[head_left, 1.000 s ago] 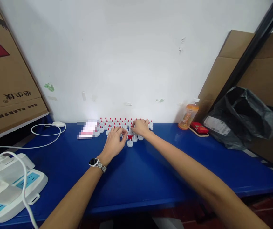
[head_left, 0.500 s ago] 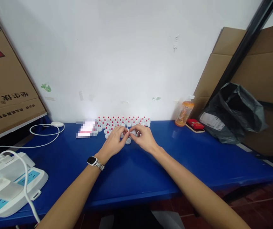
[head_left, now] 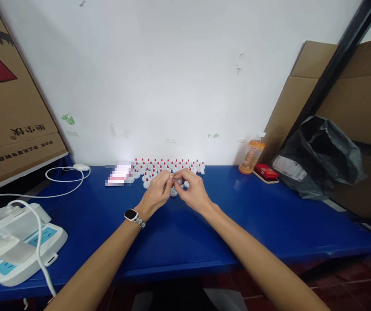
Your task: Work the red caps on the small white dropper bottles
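Bottle (head_left: 252, 154) stands right of red-tipped caps (head_left: 168, 167)

My blue table (head_left: 179, 242) carries faint glare; above it the wall (head_left: 172, 86) is bright, below it I see dim, blurry floor (head_left: 353, 276).

One camera, worn on the person's head, looks forward and down from the near side of a long, glossy blue table (head_left: 185, 242), squarely facing a flat white wall (head_left: 172, 77) across the upper middle of the frame. The bare left hand (head_left: 155, 191) and bare right hand (head_left: 194, 192) sit mid-frame, beyond forearms entering along the bottom edge, closest to the lens.
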`<state>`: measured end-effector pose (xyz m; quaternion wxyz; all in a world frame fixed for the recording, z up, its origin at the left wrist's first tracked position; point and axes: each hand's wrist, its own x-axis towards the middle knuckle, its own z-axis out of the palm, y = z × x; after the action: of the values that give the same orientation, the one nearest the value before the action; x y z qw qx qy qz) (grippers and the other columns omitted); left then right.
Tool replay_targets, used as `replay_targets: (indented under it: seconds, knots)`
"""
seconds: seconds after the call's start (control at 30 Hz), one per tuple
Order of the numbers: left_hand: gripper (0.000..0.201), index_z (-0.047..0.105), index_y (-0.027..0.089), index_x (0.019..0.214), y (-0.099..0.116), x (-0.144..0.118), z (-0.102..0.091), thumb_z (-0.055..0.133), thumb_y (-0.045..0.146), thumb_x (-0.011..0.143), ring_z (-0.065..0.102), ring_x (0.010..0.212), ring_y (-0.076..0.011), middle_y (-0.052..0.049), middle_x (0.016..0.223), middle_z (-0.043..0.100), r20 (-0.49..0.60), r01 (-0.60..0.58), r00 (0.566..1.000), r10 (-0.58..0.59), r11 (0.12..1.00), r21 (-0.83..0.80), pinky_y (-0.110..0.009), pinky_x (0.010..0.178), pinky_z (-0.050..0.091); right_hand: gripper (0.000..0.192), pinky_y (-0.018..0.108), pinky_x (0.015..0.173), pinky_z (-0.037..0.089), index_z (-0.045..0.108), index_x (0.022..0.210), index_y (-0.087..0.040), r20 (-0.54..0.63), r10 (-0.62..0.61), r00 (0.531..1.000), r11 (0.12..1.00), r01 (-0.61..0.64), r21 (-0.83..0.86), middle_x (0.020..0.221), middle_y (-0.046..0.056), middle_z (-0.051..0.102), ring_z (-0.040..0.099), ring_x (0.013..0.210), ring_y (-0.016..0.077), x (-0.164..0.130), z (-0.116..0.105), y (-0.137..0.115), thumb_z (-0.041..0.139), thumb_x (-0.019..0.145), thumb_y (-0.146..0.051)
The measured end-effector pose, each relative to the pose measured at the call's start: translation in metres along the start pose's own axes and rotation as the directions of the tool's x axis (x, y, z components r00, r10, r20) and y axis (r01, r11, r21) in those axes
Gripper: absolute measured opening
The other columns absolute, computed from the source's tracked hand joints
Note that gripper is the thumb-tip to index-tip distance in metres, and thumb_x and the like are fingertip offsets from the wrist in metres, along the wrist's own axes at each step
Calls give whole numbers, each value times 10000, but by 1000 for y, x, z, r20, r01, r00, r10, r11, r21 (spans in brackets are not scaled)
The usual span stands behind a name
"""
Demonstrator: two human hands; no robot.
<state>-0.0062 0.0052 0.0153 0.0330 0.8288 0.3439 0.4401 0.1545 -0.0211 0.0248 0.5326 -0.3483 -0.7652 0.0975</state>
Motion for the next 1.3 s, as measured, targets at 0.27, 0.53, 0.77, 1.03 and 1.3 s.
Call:
replay_targets:
  seconds: [0.27,0.53,0.77,1.03,1.3]
  knots:
    - [394,409,193,649,9,18,16,375,375,997,355,494,-98,55,530,383,-183,271,939,-291,954,-126,-264,512,261,131,320,843,489,599,916,-217,-70,16,997,994,-24,-106,970,58,620,601,929,195,14,3,6,503,866,-144]
    - [386,537,200,747,-8,31,10,329,392,1010,502,756,-185,-30,748,536,-136,242,962,-238,970,16,-322,713,428,110,314,724,478,633,890,-207,-147,291,945,944,-309,-115,893,33,668,579,725,176,11,-14,39,555,813,-215]
    - [296,686,210,1060,-23,21,20,458,372,963,491,992,-275,-104,996,557,74,99,989,-127,947,304,-448,901,423,100,299,762,469,644,862,-206,-40,365,930,930,-367,-38,861,7,675,596,783,168,5,-9,35,604,808,-280]
    - [231,640,219,944,-14,6,-9,488,393,935,571,783,-196,-22,796,610,345,97,932,-112,993,60,-321,711,441,133,288,707,438,703,816,-190,-42,369,928,915,-371,-161,771,7,561,545,720,154,0,-7,36,645,780,-305]
    - [137,617,197,814,-30,1,-13,520,278,867,584,641,-157,-17,726,647,420,215,890,-178,976,-42,-278,614,442,61,225,576,411,649,774,-165,230,408,884,913,-402,-74,624,-28,609,541,576,108,-4,-11,33,611,761,-211]
